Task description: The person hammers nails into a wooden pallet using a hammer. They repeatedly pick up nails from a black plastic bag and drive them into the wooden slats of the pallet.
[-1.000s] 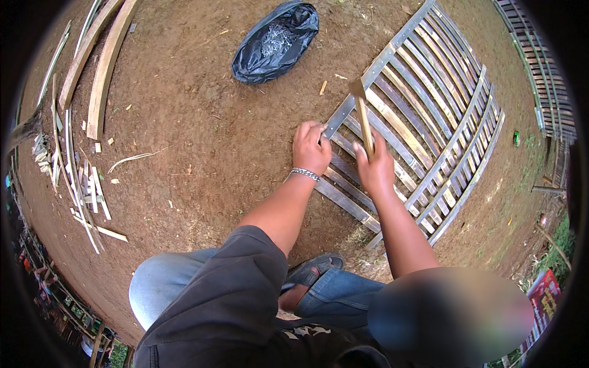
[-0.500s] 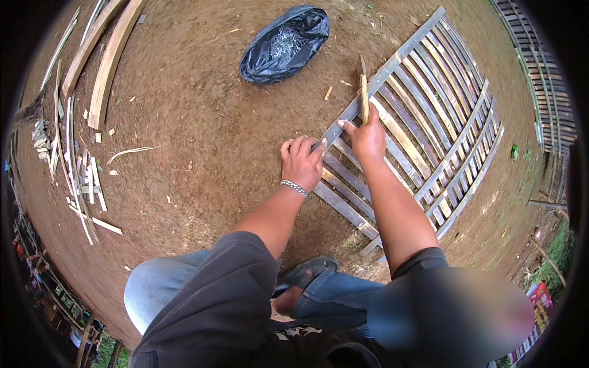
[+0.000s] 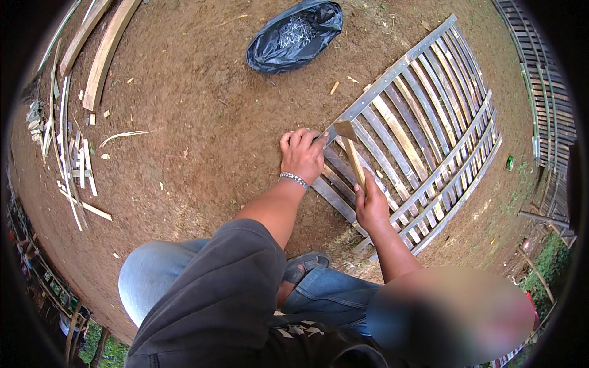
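A slatted wooden panel (image 3: 397, 110) slants across the ground to the right, its slats fixed along a flat grey rail with small dots like nail heads. My left hand (image 3: 302, 156), with a chain bracelet at its wrist, is closed over the near end of that rail. Whether its fingertips also pinch a nail is hidden. In my right hand (image 3: 372, 205) is the wooden handle of a hatchet (image 3: 353, 156). The hatchet's metal head lies at the rail, close beside my left fingertips.
A black plastic bag (image 3: 261, 58) holding a heap of nails lies open at the far side. Thick timber beams (image 3: 109, 58) and thin strips (image 3: 64, 153) lie at the left, with offcuts around them. Another slatted structure (image 3: 546, 101) stands at the far right.
My right hand has swung the hatchet down toward me, so its head has come from beyond the rail to beside my left hand. My left hand keeps its hold at the rail's end.
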The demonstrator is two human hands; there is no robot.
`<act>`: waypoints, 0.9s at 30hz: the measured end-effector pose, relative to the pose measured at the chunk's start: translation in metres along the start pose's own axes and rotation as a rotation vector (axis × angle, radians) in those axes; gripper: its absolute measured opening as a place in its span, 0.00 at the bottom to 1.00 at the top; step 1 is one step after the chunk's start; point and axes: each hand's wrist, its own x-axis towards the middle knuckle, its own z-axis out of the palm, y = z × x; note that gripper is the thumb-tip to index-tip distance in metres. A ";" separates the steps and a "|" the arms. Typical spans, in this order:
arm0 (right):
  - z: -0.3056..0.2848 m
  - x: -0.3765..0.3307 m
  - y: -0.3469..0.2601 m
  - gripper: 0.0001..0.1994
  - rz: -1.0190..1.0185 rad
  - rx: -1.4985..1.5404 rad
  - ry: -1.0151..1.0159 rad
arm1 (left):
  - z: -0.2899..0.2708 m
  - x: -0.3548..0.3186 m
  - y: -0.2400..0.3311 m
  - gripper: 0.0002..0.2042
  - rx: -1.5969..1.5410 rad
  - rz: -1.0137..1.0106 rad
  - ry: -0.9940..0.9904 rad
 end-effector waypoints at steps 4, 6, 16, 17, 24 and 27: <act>0.007 -0.006 0.007 0.25 -0.044 0.035 0.101 | 0.001 -0.002 -0.001 0.17 -0.032 0.001 0.001; 0.008 -0.001 0.008 0.25 -0.039 -0.009 0.041 | 0.002 -0.001 -0.001 0.17 -0.025 0.003 0.011; 0.004 0.002 0.010 0.27 -0.131 -0.048 0.117 | 0.005 0.001 0.001 0.16 -0.004 0.003 0.039; 0.000 0.005 0.011 0.27 0.076 -0.099 -0.103 | 0.005 0.001 0.002 0.16 -0.001 0.001 0.029; 0.006 -0.006 0.020 0.26 -0.207 0.099 0.259 | 0.004 -0.004 0.000 0.14 -0.001 -0.002 0.038; 0.021 -0.002 0.030 0.26 -0.039 -0.041 0.066 | 0.005 -0.002 0.002 0.13 0.007 0.009 0.051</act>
